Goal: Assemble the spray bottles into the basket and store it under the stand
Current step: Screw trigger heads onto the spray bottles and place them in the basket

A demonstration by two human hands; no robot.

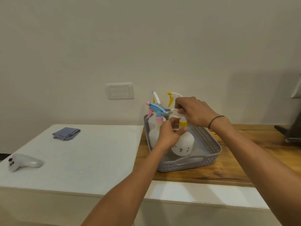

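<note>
A grey perforated basket (206,144) sits on the wooden counter and holds several white spray bottles. The nearest bottle (184,144) has a yellow collar and small flower prints. My right hand (193,113) grips its yellow-and-white spray head from above. My left hand (169,134) pinches the bottle's neck by the yellow collar. To the left stands a bottle with a blue and pink spray head (155,111). Another bottle with a blue-tipped head (155,97) stands at the back of the basket.
A white table (81,160) adjoins the wooden counter (244,160) on the left. On it lie a folded grey cloth (66,133) and a white controller (24,162). A dark appliance (291,128) stands at the far right. A wall switch (119,91) is behind.
</note>
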